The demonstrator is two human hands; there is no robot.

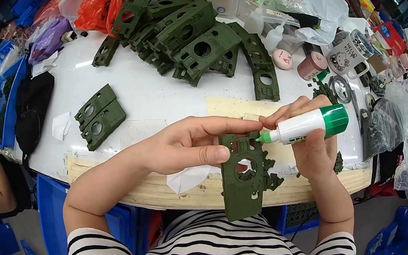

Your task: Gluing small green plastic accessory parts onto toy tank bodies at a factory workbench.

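Note:
My left hand grips a dark green plastic model tank hull by its far end, thumb on the near side and fingers along the top edge. A round hole pierces the hull's middle. My right hand is wrapped round a white glue bottle with a green base and green nozzle. The bottle lies level, its tip pointing left at the hull's upper right corner, touching or nearly so. Small green parts show beside the hull, partly hidden by it.
A heap of similar green hulls fills the table's far middle. Two more hulls lie at left. To the right stand a white mug, a pink tin and a roll of tape. A black cloth bag lies at the left edge.

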